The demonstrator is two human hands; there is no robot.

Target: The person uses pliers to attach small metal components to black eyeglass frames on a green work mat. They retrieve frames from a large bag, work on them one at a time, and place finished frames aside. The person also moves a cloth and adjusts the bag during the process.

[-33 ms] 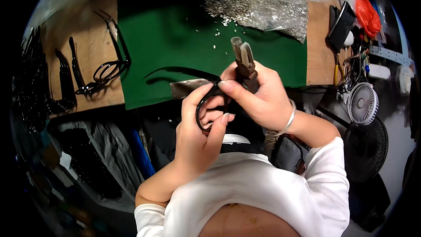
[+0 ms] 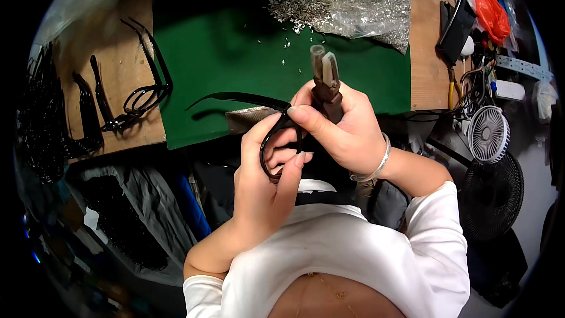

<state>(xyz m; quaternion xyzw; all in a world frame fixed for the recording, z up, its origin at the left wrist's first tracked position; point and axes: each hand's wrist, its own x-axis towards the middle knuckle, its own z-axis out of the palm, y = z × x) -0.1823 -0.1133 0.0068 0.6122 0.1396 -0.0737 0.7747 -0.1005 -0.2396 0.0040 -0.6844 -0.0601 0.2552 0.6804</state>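
The left hand (image 2: 265, 171) grasps a black eyeglass frame (image 2: 264, 152) by its rim, fingers curled about it and thumb at the near right side. The right hand (image 2: 347, 132) is wrapped around a brown tool (image 2: 328, 97) whose two pale tips point to the far side; its thumb rests at the frame's far corner, where the temple (image 2: 247, 98) meets the rim. The frame sits between the two hands at the near edge of a green mat (image 2: 206, 59) — its temple reaching out left above the mat.

Beneath the temple, just left of the hands, lies a greyish flat piece (image 2: 242, 120). Farther off, small silvery bits (image 2: 297, 12) are heaped beside and under clear plastic (image 2: 371, 15), with a few pale ones scattered nearer. On the wooden tabletop (image 2: 125, 53) to the left rests another black eyeglass frame (image 2: 167, 76); a dark, glossy pile (image 2: 44, 106) stands farther left. To the right are a black flat device (image 2: 456, 32), a red bag (image 2: 492, 17) and, nearer, a white fan (image 2: 488, 134) before a larger black fan (image 2: 493, 200).
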